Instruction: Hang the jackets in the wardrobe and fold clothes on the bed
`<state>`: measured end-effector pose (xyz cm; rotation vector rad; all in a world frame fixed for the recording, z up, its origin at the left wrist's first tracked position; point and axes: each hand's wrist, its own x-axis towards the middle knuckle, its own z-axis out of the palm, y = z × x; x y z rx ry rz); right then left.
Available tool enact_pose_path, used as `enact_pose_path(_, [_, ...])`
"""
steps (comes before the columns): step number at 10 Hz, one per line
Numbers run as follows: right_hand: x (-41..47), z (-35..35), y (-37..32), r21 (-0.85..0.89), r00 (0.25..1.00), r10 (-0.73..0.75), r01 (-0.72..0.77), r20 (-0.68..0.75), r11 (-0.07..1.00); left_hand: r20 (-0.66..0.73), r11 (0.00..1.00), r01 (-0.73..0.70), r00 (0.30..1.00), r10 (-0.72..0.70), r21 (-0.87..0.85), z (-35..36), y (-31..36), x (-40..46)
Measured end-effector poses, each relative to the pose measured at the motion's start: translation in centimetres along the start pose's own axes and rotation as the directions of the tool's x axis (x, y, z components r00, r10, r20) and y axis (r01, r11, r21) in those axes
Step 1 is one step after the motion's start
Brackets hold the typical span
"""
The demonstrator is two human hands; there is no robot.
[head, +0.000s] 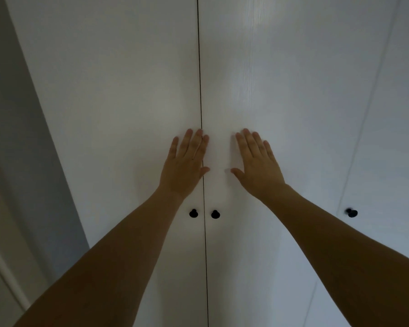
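Observation:
A white wardrobe fills the view, its two middle doors closed with a thin dark seam between them. My left hand (187, 164) lies flat on the left door (118, 109), fingers straight, fingertips reaching across the seam. My right hand (257, 164) presses flat on the right door (288, 90), fingers straight. Two small black knobs, the left knob (193, 213) and the right knob (215, 214), sit just below my wrists on either side of the seam. No jackets, clothes or bed are in view.
A third black knob (351, 212) sits on a further door at the right, past a faint seam. A grey wall (12, 128) runs along the wardrobe's left side, with pale trim at the lower left.

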<state>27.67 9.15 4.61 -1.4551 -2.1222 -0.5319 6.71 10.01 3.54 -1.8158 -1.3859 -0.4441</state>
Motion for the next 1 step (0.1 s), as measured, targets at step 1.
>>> enact_pose_path(1, [-1.17,-0.53,-0.41,0.03,1.0,0.001,-0.001,0.01,1.0,-0.023,0.998,0.063,0.998,-0.064,-0.024,-1.12,-0.47,-1.06])
